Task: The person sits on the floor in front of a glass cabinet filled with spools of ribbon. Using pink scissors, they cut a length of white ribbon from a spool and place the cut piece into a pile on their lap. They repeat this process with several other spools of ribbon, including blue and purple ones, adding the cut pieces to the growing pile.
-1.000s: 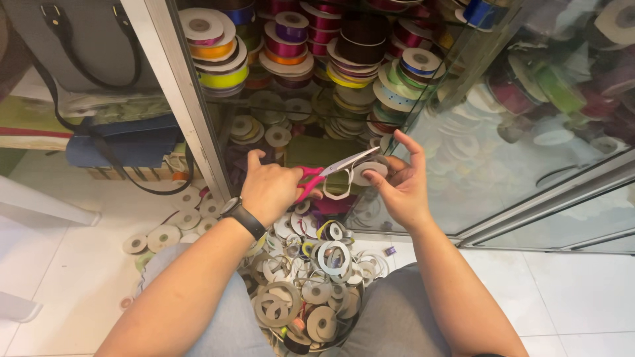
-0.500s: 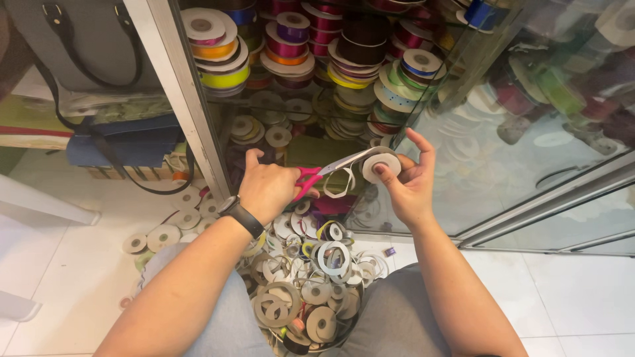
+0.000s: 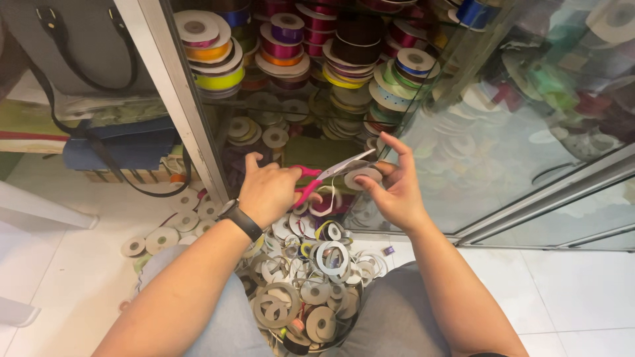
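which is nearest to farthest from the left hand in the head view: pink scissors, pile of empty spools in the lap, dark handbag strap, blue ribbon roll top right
From the left hand:
1. pink scissors, held in it.
2. pile of empty spools, just below, in the lap.
3. dark handbag strap, off to the left.
4. blue ribbon roll, far up at top right.

I read this as a ribbon or craft shop, probably: glass display cabinet (image 3: pixel 529 132) packed with stacked ribbon spools (image 3: pixel 344 59), tiled floor (image 3: pixel 582 291).
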